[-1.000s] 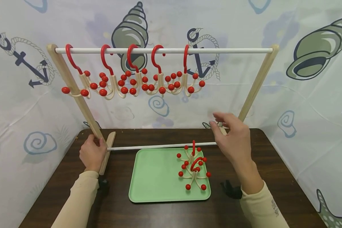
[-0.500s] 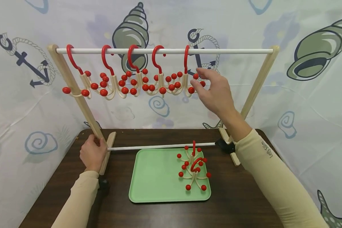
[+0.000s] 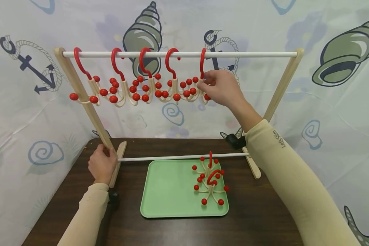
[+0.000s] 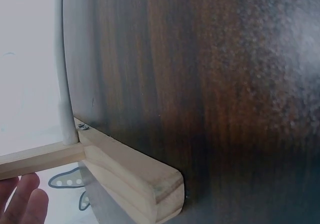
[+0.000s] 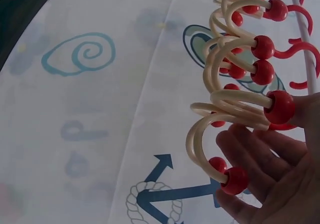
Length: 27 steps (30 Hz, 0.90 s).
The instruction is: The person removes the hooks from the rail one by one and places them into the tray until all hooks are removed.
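Observation:
Several cream hangers with curved arms, red ball tips and red hooks hang from the white top rail (image 3: 249, 54) of a wooden rack. My right hand (image 3: 222, 87) is at the rightmost hanger (image 3: 202, 65), its thumb and fingers pinching the stem just under the red hook. The hand covers part of that hanger's arms; the right wrist view shows its balls (image 5: 234, 180) beside the fingers. My left hand (image 3: 103, 164) holds the rack's left post (image 3: 95, 118) low down, and the left wrist view shows its fingertips (image 4: 27, 196) against the post.
A green tray (image 3: 163, 191) lies on the dark wooden table (image 3: 184, 232), with two more hangers (image 3: 212, 186) at its right side. A white lower bar (image 3: 172, 157) crosses behind the tray between the rack's feet (image 3: 253, 167). Patterned cloth hangs behind.
My right hand has risen from beside the right post, moved leftward to the rightmost hanger and closed on its stem. The left hand stays on the left post.

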Tool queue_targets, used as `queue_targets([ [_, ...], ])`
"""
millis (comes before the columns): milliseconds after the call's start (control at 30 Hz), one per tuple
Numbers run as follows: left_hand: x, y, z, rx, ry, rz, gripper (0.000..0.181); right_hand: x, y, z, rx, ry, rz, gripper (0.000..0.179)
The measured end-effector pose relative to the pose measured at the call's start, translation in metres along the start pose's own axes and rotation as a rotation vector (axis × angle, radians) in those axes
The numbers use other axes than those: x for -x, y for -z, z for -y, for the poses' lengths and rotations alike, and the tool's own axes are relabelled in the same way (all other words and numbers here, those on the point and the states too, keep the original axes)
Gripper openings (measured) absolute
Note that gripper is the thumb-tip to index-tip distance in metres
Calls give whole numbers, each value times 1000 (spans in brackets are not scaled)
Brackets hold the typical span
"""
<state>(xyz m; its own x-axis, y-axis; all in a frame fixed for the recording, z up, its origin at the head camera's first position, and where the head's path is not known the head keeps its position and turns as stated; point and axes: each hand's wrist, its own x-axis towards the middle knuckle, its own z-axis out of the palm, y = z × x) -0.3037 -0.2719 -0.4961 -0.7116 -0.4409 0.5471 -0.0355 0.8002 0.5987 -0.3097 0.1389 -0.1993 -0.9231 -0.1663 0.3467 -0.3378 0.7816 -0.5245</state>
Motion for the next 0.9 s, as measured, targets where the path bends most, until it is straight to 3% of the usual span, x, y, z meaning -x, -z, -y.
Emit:
queue_targets([
  [300,0,-1,-1,5,2,-8,24,-7,-2,-1,-27,-47,14,43],
  [900,0,-2,-1,7,14,-14,23,-3,5,-5,-63,39,-81,32],
])
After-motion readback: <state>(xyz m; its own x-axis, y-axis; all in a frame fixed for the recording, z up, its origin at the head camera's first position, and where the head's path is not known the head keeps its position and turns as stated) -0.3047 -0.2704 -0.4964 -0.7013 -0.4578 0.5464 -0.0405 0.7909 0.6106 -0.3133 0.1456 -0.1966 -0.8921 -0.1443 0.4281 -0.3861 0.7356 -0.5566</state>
